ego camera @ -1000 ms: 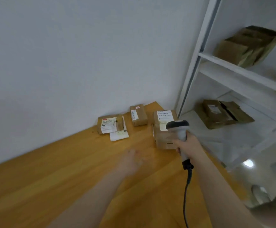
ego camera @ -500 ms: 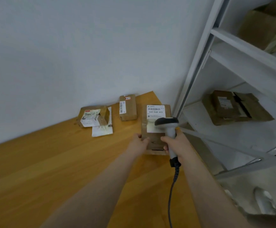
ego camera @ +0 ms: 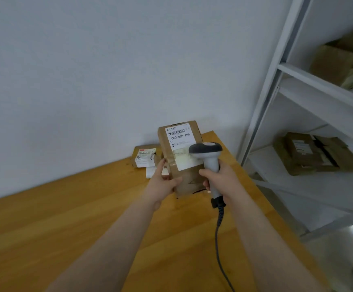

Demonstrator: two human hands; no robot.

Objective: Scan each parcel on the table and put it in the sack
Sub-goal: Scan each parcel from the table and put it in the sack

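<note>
Beside shelves (ego camera: 323,98) holding boxes (ego camera: 310,153), left hand (ego camera: 161,184) grips a parcel (ego camera: 178,142), right hand (ego camera: 221,180) the scanner (ego camera: 205,149).

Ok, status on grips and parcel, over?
Left grip holds parcel, tilted up, barcode label showing. Right grip holds scanner before it. Barcode unobstructed.

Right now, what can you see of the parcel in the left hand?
The parcel is a taped brown cardboard box with a white barcode label, 060-06B A05, near its top. It is tilted up, label toward the camera, above the table. The left hand grips its lower left edge; the scanner in the right hand overlaps its right side.
</note>
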